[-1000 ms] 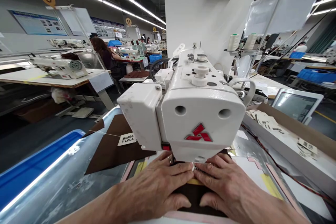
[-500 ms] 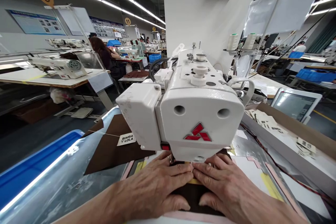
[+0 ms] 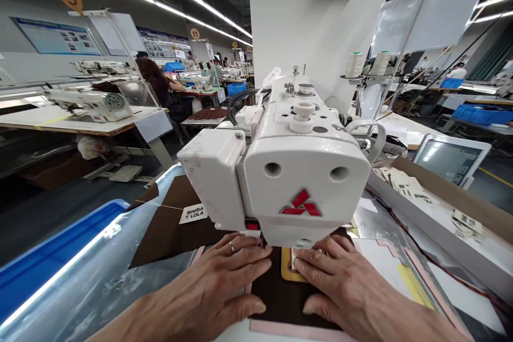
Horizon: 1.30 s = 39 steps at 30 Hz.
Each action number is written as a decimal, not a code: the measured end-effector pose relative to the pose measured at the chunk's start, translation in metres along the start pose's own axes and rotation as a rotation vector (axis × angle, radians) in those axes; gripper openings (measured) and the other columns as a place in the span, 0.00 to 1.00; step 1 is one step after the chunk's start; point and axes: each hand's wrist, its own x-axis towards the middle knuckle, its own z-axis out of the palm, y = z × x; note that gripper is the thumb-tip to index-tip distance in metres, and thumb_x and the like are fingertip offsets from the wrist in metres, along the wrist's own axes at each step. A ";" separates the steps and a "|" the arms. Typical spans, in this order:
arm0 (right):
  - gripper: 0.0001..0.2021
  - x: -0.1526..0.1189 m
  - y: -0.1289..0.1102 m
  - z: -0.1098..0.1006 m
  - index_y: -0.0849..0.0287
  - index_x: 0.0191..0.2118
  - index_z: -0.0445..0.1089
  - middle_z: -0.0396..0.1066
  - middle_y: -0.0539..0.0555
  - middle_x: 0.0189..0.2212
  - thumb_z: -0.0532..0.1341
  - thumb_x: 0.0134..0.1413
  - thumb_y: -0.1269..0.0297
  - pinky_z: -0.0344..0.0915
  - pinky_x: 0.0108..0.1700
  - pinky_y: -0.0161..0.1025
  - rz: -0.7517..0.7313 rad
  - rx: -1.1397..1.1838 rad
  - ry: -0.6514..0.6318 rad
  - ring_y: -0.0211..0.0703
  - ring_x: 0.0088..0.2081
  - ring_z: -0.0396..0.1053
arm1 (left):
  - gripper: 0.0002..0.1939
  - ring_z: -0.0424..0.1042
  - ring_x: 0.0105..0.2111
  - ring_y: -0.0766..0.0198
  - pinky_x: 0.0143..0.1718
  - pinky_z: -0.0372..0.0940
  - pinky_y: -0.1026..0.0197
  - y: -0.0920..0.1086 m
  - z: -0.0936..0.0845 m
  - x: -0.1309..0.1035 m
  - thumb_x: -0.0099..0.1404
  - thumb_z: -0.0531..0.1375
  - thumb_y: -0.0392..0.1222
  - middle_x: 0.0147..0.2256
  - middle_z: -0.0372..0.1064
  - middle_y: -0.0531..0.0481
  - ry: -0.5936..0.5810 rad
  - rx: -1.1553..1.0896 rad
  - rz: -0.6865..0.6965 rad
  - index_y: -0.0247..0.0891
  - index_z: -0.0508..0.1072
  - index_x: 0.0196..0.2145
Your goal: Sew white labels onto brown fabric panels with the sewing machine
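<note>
Head view: left hand (image 3: 224,273) and right hand (image 3: 347,280) apart, spread flat, brown cloth (image 3: 278,299) between. Looks light, soft; best pressed either side of yellow frame (image 3: 287,272).

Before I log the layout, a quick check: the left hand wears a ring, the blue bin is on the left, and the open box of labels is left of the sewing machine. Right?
Not quite: the head view shows the open box of labels right of the sewing machine. The left hand does wear a ring, and the blue bin is on the left.
</note>
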 end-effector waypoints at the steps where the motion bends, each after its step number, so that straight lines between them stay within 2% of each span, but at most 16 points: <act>1: 0.25 0.000 0.000 0.000 0.56 0.61 0.73 0.74 0.49 0.58 0.55 0.71 0.45 0.67 0.53 0.51 -0.005 -0.003 0.016 0.54 0.53 0.71 | 0.24 0.66 0.63 0.49 0.64 0.62 0.51 -0.001 0.001 -0.003 0.76 0.59 0.52 0.64 0.65 0.51 -0.001 -0.008 -0.002 0.41 0.68 0.64; 5: 0.23 0.000 0.000 0.002 0.55 0.60 0.74 0.76 0.49 0.56 0.57 0.71 0.46 0.67 0.53 0.51 -0.011 -0.006 0.061 0.53 0.53 0.72 | 0.23 0.67 0.63 0.50 0.65 0.62 0.52 -0.003 0.003 -0.005 0.74 0.61 0.51 0.62 0.68 0.48 0.024 -0.091 0.003 0.41 0.70 0.63; 10: 0.23 -0.002 0.000 0.001 0.54 0.60 0.73 0.76 0.50 0.56 0.58 0.70 0.46 0.66 0.56 0.50 0.010 0.054 0.041 0.52 0.54 0.71 | 0.22 0.67 0.63 0.51 0.66 0.61 0.54 -0.002 0.003 -0.004 0.74 0.63 0.50 0.62 0.69 0.49 0.055 -0.110 -0.007 0.42 0.71 0.62; 15: 0.24 -0.001 -0.001 -0.001 0.53 0.61 0.73 0.76 0.50 0.56 0.58 0.70 0.45 0.65 0.57 0.49 0.061 0.104 -0.042 0.53 0.54 0.70 | 0.21 0.67 0.63 0.49 0.66 0.61 0.51 -0.002 0.004 -0.004 0.75 0.61 0.50 0.62 0.68 0.49 0.014 -0.103 -0.019 0.41 0.71 0.62; 23: 0.24 -0.001 0.002 0.005 0.54 0.61 0.73 0.76 0.51 0.56 0.58 0.70 0.46 0.66 0.55 0.50 0.022 0.073 0.029 0.52 0.53 0.71 | 0.21 0.67 0.63 0.49 0.66 0.61 0.50 -0.001 0.003 -0.005 0.75 0.60 0.50 0.62 0.68 0.49 0.015 -0.112 -0.027 0.41 0.71 0.62; 27: 0.24 0.000 0.001 0.003 0.54 0.60 0.74 0.76 0.51 0.56 0.58 0.69 0.44 0.66 0.53 0.50 0.027 0.055 0.009 0.53 0.53 0.71 | 0.21 0.66 0.63 0.49 0.65 0.62 0.50 0.001 -0.001 -0.002 0.76 0.58 0.52 0.63 0.67 0.50 -0.038 -0.088 -0.033 0.41 0.71 0.61; 39: 0.24 -0.001 0.000 0.002 0.52 0.59 0.74 0.76 0.51 0.56 0.59 0.69 0.44 0.67 0.52 0.47 0.009 0.041 0.030 0.50 0.50 0.73 | 0.22 0.66 0.63 0.49 0.66 0.61 0.50 0.003 -0.001 -0.003 0.75 0.60 0.51 0.63 0.67 0.49 -0.022 -0.113 -0.030 0.42 0.70 0.62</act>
